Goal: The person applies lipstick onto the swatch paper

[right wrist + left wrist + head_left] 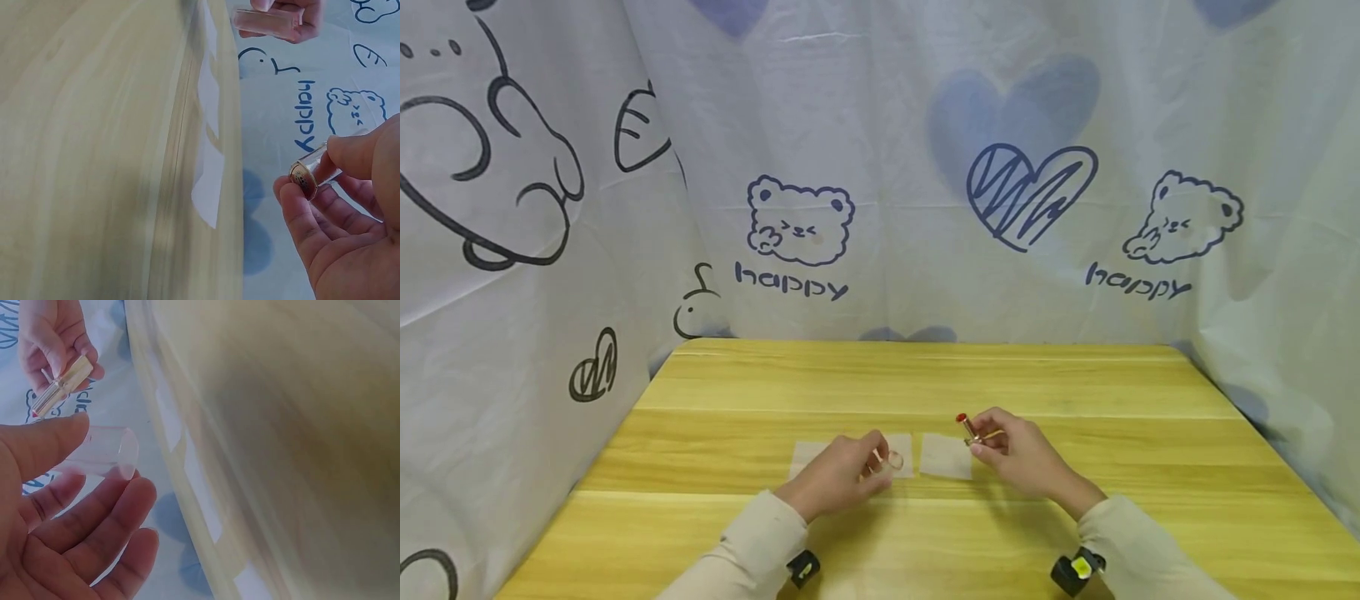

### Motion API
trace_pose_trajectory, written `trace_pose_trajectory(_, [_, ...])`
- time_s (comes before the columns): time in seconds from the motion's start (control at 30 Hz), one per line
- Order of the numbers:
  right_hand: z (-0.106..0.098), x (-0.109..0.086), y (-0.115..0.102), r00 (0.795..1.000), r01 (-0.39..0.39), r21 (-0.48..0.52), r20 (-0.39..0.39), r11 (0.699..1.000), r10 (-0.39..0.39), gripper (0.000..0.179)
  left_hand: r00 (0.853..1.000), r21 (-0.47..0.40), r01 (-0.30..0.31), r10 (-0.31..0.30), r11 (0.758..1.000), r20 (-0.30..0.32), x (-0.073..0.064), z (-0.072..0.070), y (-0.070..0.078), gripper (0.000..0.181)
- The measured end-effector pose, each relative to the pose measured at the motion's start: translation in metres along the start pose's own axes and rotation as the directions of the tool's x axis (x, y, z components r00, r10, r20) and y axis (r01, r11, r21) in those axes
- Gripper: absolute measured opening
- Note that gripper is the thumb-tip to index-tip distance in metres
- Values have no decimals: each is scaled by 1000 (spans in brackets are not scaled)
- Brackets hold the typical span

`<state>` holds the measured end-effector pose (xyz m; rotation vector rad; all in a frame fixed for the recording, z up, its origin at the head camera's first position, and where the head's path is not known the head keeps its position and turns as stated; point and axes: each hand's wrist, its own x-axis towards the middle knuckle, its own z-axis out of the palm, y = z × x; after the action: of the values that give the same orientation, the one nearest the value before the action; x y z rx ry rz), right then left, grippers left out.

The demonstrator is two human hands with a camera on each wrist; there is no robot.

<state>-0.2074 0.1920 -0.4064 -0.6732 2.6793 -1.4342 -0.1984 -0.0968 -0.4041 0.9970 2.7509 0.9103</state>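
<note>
My right hand [1022,457] pinches a lipstick [968,427] between thumb and fingers. Its red tip points up and to the left in the head view. In the right wrist view the lipstick's gold base end [304,182] faces the camera, with fingers round the shiny tube. My left hand [841,473] holds a clear cylindrical lipstick cap [106,451], thumb on one side and fingers on the other. The cap's rounded end shows pinkish in the left wrist view. Both hands are above the table, apart from each other.
White paper squares lie in a row on the wooden table [925,379]: one at the right [944,458], others partly behind my left hand [807,452]. A white curtain [895,125] with hearts and bears hangs behind. Black wrist cameras [803,568] sit at my sleeves.
</note>
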Motion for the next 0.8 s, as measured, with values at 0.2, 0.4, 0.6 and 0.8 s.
trace_pose_trajectory(0.2, [1,0,2,1000,-17,34,-11,999,17,19,999,17,3,-3,1000,32,-2,4,1,19])
trace_pose_trajectory(0.4, [2,1,3,1000,-13,38,-23,999,14,19,997,55,17,-20,998,69,-2,8,2,25])
trace_pose_trajectory(0.6, [3,1,4,1000,-3,33,-26,999,4,18,994,79,26,-35,997,108,-4,9,4,27])
trace_pose_trajectory(0.8, [3,0,2,1000,-12,41,-17,999,13,18,984,114,62,-80,992,159,-4,11,5,28])
